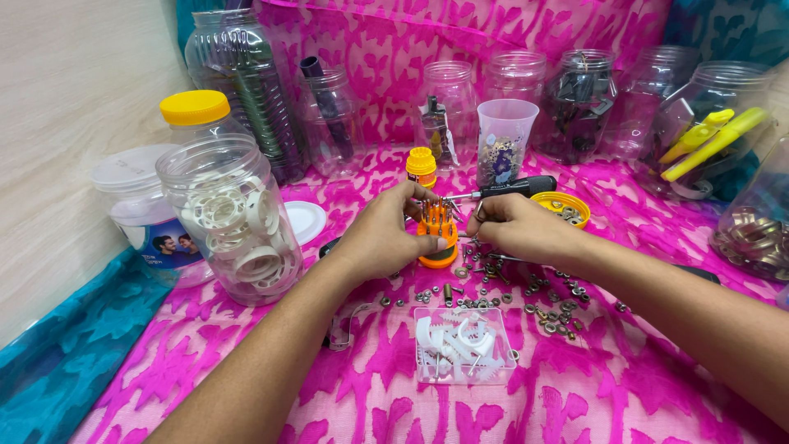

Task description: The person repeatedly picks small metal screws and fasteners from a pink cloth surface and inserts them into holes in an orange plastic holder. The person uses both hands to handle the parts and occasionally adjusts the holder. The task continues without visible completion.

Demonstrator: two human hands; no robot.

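Left grip (386, 234) is wrapped round the orange bit holder (436, 238) mid-desk, fingers hiding its side. Right grip (514, 226) pinches something tiny, can't tell what. Loose screws (542, 300) crowd the front; jars (234, 218) hem the edges.

Jars (232, 215) left — tray (464, 345) before holder (436, 234).

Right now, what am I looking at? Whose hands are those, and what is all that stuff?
The camera sits on a person's head and looks down, so these are that person's own hands. The left hand grips an orange bit holder. The right hand pinches a small metal bit above it. Behind lies a screwdriver. On the pink cloth lie little screws and a clear tray of white parts. Jars stand around; the big jar holds white rings.
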